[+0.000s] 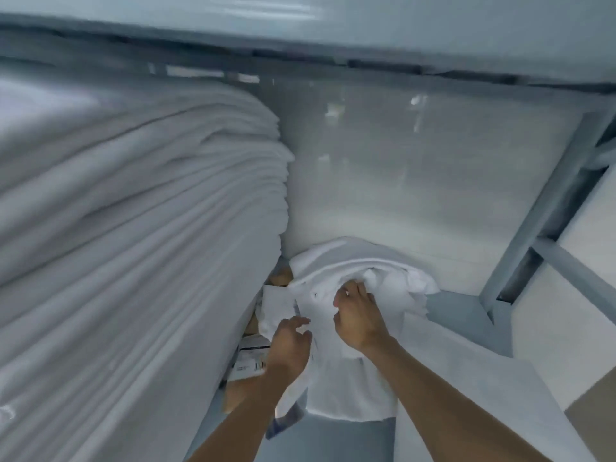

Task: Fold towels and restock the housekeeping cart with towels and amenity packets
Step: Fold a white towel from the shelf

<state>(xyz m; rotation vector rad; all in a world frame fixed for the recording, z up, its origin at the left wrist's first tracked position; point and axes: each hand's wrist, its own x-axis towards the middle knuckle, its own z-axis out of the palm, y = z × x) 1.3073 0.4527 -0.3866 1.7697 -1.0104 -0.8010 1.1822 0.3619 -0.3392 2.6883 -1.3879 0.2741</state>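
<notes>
Inside a grey metal shelf [533,208]: tall stack of folded white linen [133,228] filling the left side, up to the shelf's left edge. Beside it, near the front edge, a loose white towel [350,271] in a crumpled heap. Right hand [358,320] gripping a fold of the towel, fingers curled into the cloth. Left hand [290,345] with fingers loosely spread, just touching the towel's left edge. Between stack and towel, a packet with a barcode [250,361], partly hidden.

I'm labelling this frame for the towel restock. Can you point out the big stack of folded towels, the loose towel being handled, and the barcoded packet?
stack of folded towels [140,228], head view, on its layered folded edges.
loose towel [353,265], head view, on its bunched top.
barcoded packet [250,363], head view, on its printed label.
</notes>
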